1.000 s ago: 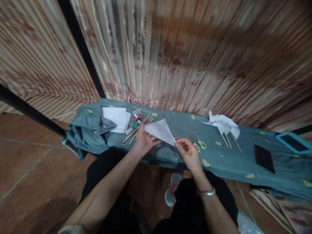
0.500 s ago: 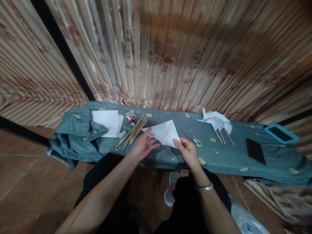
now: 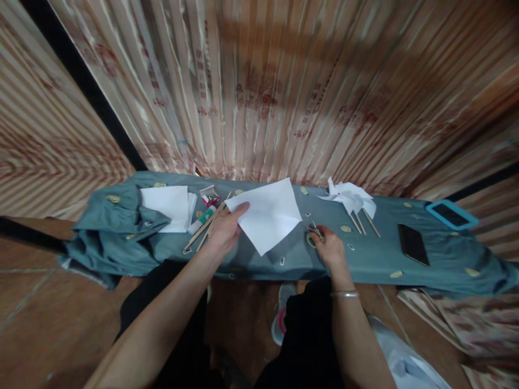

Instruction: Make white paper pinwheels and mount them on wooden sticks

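Note:
My left hand (image 3: pixel 227 229) pinches the left corner of a white square sheet of paper (image 3: pixel 270 216), thumb on top. The sheet is unfolded and held over the cloth-covered bench, one corner pointing toward me. To its right, my right hand (image 3: pixel 330 247) has its fingers closed on the green handles of a pair of scissors (image 3: pixel 311 236), whose blades point away toward the back. Partly behind my left hand lie several thin wooden sticks (image 3: pixel 208 224), with a green and white glue stick (image 3: pixel 203 219) beside them.
A stack of white paper (image 3: pixel 172 205) lies at the left, near a small red and white box (image 3: pixel 210 195) of pins. Paper pinwheels (image 3: pixel 351 195) on sticks lie to the right, then a black phone (image 3: pixel 412 244) and a blue-framed tablet (image 3: pixel 452 214). A curtain (image 3: pixel 259 92) hangs behind the bench.
The paper, earlier bent between both hands, is now spread flat in my left hand alone. My right hand has let go of it and taken hold of the scissors on the bench.

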`<act>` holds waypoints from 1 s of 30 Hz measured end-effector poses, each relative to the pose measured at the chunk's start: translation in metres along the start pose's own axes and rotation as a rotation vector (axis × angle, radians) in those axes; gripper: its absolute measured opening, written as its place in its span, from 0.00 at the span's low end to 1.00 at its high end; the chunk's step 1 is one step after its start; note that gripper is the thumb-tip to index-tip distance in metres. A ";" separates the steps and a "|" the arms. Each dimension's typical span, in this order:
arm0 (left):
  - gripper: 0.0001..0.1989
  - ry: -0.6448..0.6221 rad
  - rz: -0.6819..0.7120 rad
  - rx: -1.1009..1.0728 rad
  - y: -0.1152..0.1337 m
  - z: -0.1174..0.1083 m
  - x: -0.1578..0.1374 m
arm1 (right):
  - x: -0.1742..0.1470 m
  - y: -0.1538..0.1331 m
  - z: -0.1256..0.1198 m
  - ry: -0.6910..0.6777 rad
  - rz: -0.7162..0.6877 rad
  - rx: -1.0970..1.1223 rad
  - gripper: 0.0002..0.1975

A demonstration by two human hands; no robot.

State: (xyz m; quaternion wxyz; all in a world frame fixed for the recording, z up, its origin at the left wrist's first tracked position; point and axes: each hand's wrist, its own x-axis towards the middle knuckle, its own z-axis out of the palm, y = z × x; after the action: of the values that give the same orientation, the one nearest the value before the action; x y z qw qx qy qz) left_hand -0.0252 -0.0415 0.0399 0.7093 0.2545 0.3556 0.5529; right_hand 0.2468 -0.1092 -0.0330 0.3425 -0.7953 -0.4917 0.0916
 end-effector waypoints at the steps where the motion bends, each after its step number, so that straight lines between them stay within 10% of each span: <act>1: 0.09 -0.014 0.027 -0.013 0.004 0.004 0.004 | 0.000 0.006 0.002 0.007 -0.004 -0.032 0.16; 16: 0.03 0.087 -0.023 -0.099 -0.005 0.017 0.056 | 0.007 0.020 0.009 -0.019 0.119 0.166 0.12; 23: 0.07 0.055 0.074 -0.153 0.008 0.015 0.068 | -0.011 -0.029 0.022 -0.284 0.360 1.127 0.20; 30: 0.06 0.088 0.161 -0.180 0.020 0.005 0.072 | -0.045 -0.065 0.043 -0.656 0.105 1.148 0.33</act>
State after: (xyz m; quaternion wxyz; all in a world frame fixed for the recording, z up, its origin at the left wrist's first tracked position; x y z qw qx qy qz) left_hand -0.0238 0.0330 0.0421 0.6664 0.1928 0.3138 0.6483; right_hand 0.1564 -0.1089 -0.0324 0.5396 -0.4402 -0.4043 0.5930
